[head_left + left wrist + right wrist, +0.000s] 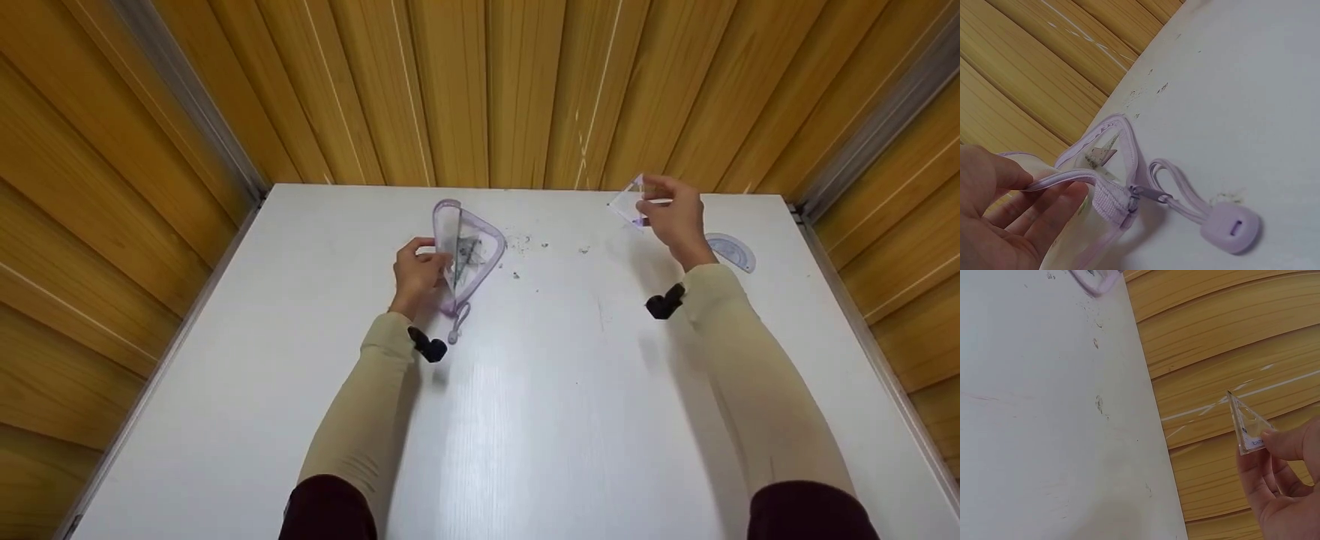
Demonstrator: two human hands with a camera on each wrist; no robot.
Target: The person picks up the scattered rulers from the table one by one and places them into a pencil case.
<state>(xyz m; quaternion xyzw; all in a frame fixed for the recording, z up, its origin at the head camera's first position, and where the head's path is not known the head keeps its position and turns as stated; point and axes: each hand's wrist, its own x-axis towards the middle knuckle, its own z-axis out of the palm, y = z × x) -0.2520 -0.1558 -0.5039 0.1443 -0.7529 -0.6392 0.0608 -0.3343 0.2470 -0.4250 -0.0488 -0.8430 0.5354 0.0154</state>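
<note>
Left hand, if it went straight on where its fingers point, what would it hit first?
The pouch, which the left hand pinches; what lies in line beyond, depth leaves unclear.

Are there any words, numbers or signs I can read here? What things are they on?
None can be read for sure.
Clear triangle in the right hand: small dark lettering, too blurred to read.
Half-round protractor on the table: fine markings, too small to read.
Lilac-edged pouch in the left hand: no readable words.
</note>
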